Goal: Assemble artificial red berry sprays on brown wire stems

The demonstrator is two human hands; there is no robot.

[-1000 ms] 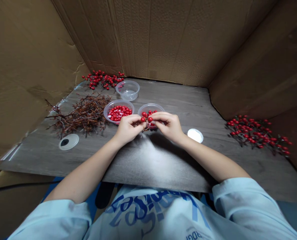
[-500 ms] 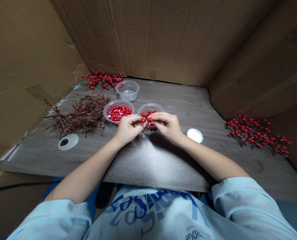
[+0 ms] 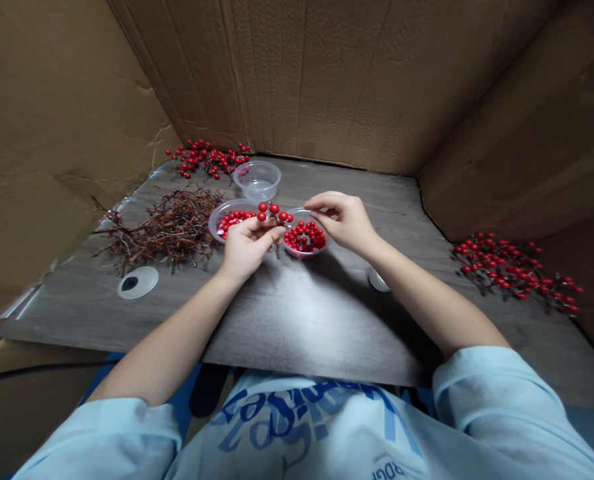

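Observation:
My left hand pinches a small sprig of red berries by its stem, holding it up between two clear plastic bowls. The right bowl holds loose red berries; the left bowl holds more of them. My right hand hovers over the right bowl's far rim with its fingertips pinched together; whether a berry sits in them I cannot make out.
A heap of bare brown twigs lies left of the bowls. An empty clear bowl stands behind, berry branches beyond it. More berry branches lie at the right. A round lid lies near left. Cardboard walls enclose the grey table.
My hands have parted. The left one lifted the sprig up and to the left; the right one moved back over the right bowl, uncovering its berries.

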